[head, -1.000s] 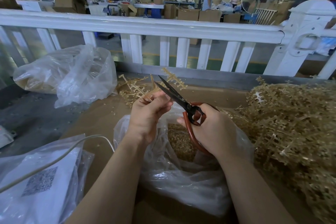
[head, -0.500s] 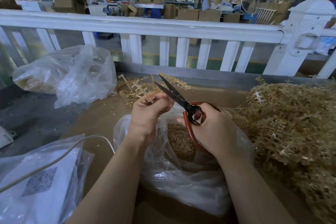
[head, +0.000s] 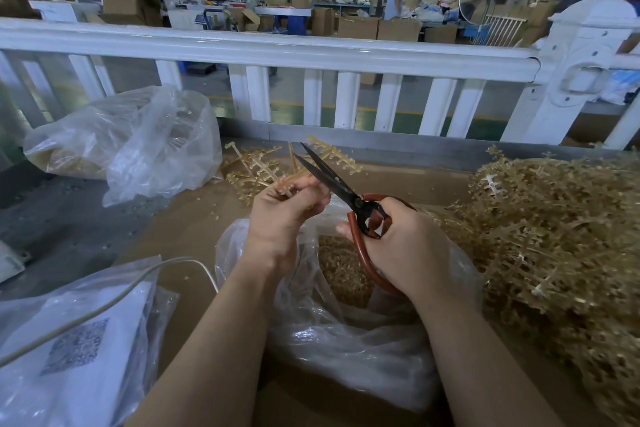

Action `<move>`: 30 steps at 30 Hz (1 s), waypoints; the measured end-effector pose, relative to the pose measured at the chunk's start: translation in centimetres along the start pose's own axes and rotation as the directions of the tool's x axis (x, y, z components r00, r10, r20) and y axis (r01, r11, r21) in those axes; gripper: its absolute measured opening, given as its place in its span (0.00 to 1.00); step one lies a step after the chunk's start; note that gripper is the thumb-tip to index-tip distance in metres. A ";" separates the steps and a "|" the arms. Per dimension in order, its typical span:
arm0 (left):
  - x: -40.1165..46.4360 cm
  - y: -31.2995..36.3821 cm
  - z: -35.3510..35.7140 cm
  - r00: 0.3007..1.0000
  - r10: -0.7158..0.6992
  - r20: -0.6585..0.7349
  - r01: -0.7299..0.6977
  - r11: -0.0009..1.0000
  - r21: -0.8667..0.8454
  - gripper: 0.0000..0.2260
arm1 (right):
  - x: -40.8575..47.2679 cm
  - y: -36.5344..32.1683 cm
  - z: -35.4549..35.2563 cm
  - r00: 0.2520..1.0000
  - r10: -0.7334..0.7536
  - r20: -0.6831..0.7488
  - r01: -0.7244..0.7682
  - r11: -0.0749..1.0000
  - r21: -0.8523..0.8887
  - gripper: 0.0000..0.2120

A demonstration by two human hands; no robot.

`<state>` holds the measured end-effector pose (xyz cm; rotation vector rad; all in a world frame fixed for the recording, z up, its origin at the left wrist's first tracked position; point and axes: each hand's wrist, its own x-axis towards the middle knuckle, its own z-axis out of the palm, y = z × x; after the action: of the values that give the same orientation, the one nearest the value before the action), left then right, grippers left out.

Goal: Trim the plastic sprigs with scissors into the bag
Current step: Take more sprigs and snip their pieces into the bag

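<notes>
left hand (head: pixel 284 208) pinches sprig (head: pixel 263 170), raised slightly since last frame | right hand (head: pixel 405 246) grips scissors (head: pixel 332 180), blades slightly parted | bag (head: pixel 346 340) below | next snip likely

One scissors (head: pixel 341 185); three plastic bags (head: pixel 363 350); two hands (head: pixel 284 215).

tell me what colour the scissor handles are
Reddish-brown handles on dark blades, gripped by the right hand; the head view shows them.
</notes>
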<state>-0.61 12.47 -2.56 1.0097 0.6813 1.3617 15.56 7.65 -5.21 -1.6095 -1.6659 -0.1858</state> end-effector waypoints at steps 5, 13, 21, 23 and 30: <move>0.0 -0.2 -0.1 0.997 -0.082 -0.016 0.082 0.996 0.024 0.08 | -0.2 -0.1 0.2 1.000 0.003 -0.001 -0.003 0.999 0.042 0.24; -0.6 -0.7 0.8 0.994 -0.104 -0.011 0.105 0.977 0.186 0.08 | 0.1 0.4 0.9 0.994 0.086 0.072 -0.100 0.968 0.228 0.10; -0.8 -0.9 1.0 0.996 -0.091 0.026 0.084 0.974 0.210 0.06 | 0.2 -0.1 1.0 0.973 0.169 0.155 -0.222 0.862 0.456 0.18; -0.8 -0.9 1.0 0.995 -0.089 0.037 0.080 0.975 0.205 0.08 | 0.2 -0.1 1.1 0.972 0.180 0.151 -0.231 0.845 0.482 0.14; -0.8 -0.5 1.1 0.991 -0.123 0.057 0.112 0.980 0.164 0.03 | 0.3 0.2 0.9 0.975 0.177 0.137 -0.223 0.816 0.532 0.07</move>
<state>0.47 11.58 -2.66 1.1199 0.7970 1.1795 15.34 8.50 -5.71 -1.3414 -1.4181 0.4391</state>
